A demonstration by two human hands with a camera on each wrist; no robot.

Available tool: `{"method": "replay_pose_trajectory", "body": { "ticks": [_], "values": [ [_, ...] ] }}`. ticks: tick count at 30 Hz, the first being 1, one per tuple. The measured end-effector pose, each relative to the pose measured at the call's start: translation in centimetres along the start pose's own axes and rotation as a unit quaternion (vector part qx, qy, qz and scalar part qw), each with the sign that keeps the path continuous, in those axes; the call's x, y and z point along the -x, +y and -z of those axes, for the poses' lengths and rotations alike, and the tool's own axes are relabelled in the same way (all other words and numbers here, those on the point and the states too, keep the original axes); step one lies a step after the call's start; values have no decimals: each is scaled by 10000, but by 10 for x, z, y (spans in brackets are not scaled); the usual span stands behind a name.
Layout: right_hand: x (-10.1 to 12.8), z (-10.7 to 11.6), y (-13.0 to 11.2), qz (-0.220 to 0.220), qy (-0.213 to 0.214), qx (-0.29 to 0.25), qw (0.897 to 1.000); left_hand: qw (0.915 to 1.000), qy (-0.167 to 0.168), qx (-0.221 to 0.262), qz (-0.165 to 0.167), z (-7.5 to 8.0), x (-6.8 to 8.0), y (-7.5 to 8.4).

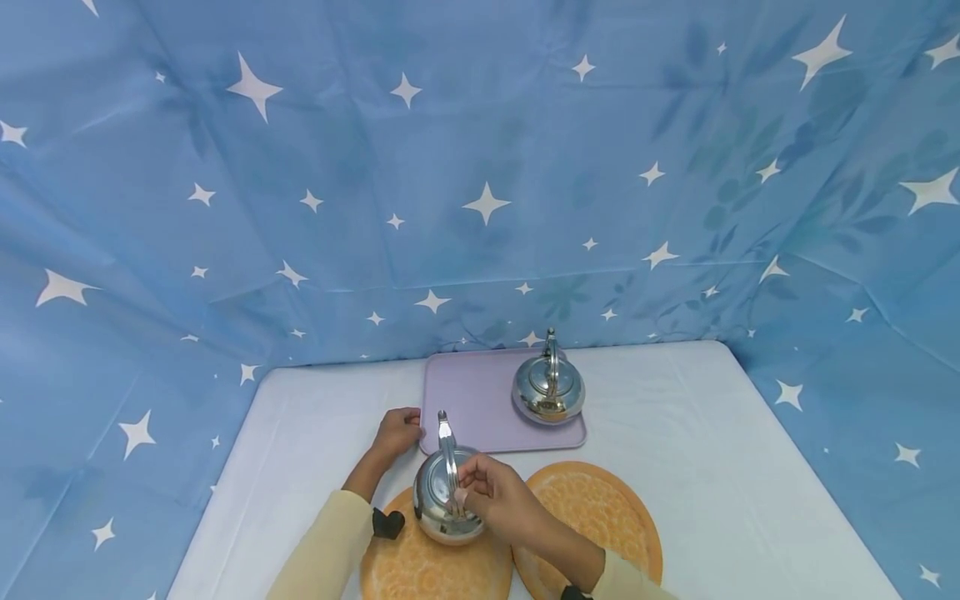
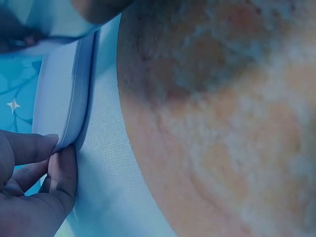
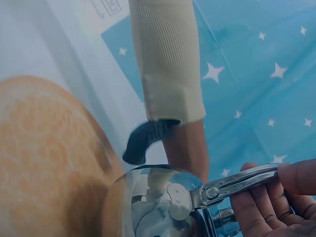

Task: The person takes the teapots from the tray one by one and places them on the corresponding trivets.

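Note:
A shiny steel kettle sits on the left orange round mat. My right hand grips its upright handle, fingers curled round the metal bar. My left hand pinches the near left corner of the lilac tray; in the left wrist view the fingertips clamp the tray's edge. A second steel kettle stands on the right part of that tray.
A second orange mat lies to the right of the first on the white table cloth. Blue star-patterned fabric walls in the table at the back and both sides.

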State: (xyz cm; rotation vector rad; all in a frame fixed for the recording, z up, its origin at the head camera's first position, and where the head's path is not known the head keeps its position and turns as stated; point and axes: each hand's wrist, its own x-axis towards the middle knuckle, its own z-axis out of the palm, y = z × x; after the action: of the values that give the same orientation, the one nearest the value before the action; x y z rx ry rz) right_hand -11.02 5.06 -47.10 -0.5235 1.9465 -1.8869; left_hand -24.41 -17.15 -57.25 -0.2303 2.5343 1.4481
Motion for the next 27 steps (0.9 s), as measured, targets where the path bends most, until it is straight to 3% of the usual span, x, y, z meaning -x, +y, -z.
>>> {"method": "replay_pose_trajectory", "body": {
  "ticks": [8,14,27],
  "values": [
    [16,-14,5,91,-228,-331,9991,10000,34,50,42,1,-1,1],
    [25,-22,8,-170,-309,-395,9986,9999,62,6,109,0,0,-1],
    [37,-29,19,34,-661,-494,9966,10000,-21,-20,79,-1,-1,1]
  ]
}}
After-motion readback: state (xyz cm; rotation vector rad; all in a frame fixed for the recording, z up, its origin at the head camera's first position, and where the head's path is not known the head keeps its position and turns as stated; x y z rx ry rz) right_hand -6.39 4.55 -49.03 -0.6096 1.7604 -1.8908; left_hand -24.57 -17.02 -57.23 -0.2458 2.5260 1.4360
